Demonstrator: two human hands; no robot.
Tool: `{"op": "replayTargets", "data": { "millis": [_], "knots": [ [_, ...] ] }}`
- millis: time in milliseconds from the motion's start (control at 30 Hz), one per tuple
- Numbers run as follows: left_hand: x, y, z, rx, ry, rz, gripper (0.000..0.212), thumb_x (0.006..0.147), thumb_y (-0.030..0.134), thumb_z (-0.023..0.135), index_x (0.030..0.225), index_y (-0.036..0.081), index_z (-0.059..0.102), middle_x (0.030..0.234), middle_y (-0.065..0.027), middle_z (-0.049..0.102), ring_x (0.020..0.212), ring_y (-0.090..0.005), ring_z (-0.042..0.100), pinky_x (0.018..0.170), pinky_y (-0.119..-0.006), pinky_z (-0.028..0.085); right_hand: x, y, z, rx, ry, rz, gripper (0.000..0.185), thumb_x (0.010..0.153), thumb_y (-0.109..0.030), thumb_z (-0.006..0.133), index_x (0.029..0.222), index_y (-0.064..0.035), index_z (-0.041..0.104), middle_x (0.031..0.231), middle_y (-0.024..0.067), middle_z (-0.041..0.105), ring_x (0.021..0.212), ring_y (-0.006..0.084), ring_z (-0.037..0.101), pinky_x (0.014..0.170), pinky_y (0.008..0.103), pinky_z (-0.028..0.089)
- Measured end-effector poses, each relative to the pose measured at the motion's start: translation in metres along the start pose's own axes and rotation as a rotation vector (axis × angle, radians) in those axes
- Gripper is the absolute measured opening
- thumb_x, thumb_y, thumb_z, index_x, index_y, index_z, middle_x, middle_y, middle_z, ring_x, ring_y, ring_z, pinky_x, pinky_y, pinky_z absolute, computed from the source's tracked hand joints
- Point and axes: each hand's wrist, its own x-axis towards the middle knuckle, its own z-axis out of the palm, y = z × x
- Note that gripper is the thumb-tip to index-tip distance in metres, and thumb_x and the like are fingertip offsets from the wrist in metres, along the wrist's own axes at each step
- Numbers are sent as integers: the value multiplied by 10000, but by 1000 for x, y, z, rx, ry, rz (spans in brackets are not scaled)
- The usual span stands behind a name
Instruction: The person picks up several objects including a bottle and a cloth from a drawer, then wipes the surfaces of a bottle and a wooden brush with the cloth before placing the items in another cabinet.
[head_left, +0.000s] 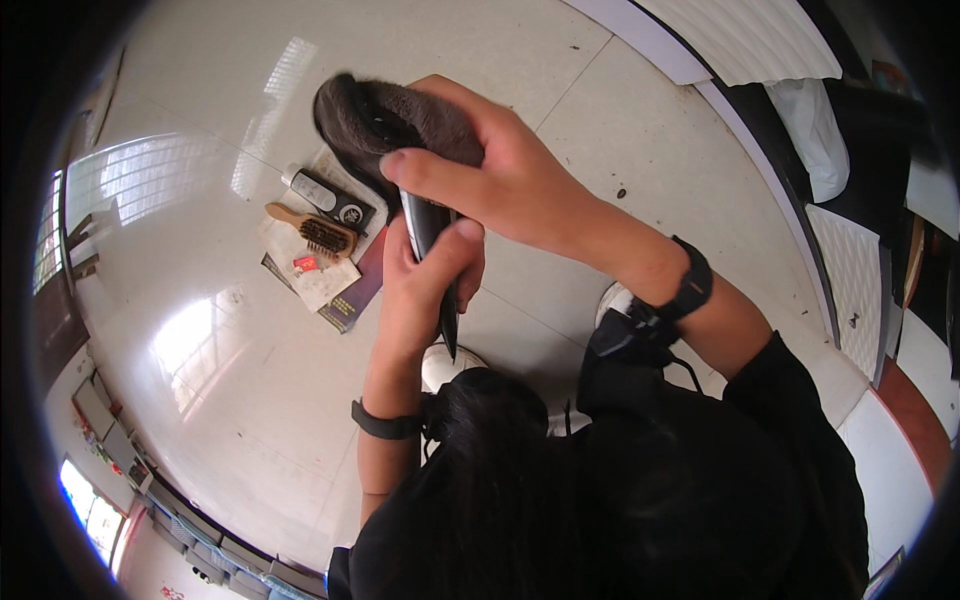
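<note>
My right hand (480, 172) grips a dark grey, fuzzy cloth or mitt (450, 124), its thumb pressed along the near side. A black edge curves around the far left of this bundle. Just below, my left hand (427, 270) is closed around a glossy black object (427, 225), which tapers to a point beneath the fingers. It looks like a leather shoe, though the hands and the fuzzy piece hide much of it. The two hands nearly touch, held above the floor.
On the tiled floor (547, 172), a wooden-handled bristle brush (326, 234) and a black bottle (330, 199) with a pale cap lie on papers (300, 281). A small red packet (305, 263) is beside the brush. White cabinets (847, 285) line the right.
</note>
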Motion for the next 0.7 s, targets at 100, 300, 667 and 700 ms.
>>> {"op": "replayTargets", "data": {
  "millis": [100, 300, 667, 700],
  "knots": [
    [1, 0, 1, -8, -108, -111, 206, 823, 183, 633, 784, 11, 527, 531, -5, 465, 406, -75, 407, 389, -228, 309, 14, 13, 2, 12, 195, -40, 250, 846, -232, 610, 856, 17, 629, 689, 13, 607, 634, 100, 550, 602, 273, 466],
    [-2, -1, -15, -558, -463, -349, 455, 663, 121, 608, 1065, -19, 446, 616, -32, 435, 368, -76, 331, 372, -225, 262, -10, 5, -12, 555, 57, 376, 370, 954, -348, 500, 1064, -18, 629, 974, 42, 654, 861, 120, 615, 737, 272, 504],
    [14, -17, 15, 1125, 263, 411, 383, 727, 85, 674, 1043, -48, 503, 759, -219, 618, 689, -405, 611, 576, -442, 492, -7, 27, 2, -512, 396, -293, 140, 799, -23, 638, 937, -24, 656, 843, 76, 645, 734, 166, 611, 663, 278, 488],
    [12, -17, 16, 1176, 253, 416, 445, 728, 97, 681, 1093, -32, 462, 722, -202, 603, 665, -388, 612, 557, -438, 483, -4, 31, 1, -389, 435, -264, 115, 817, -32, 621, 926, -7, 648, 741, 61, 632, 666, 122, 583, 628, 276, 482]
  ]
}}
